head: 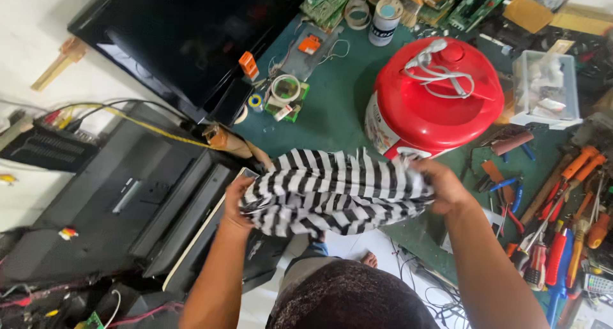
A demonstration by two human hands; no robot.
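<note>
**Striped cloth held over the bench edge**

The left hand [237, 204] and the right hand [445, 187] each grip one end of a black-and-white striped cloth [332, 191], fingers closed in its folds, so it hangs bunched between them. Just behind stands a red cooker [434, 99] with a white label on its side. A white can [385, 20] with a dark label stands farther back.

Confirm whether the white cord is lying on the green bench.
No, the white cord lies coiled on the lid of the red cooker.
</note>
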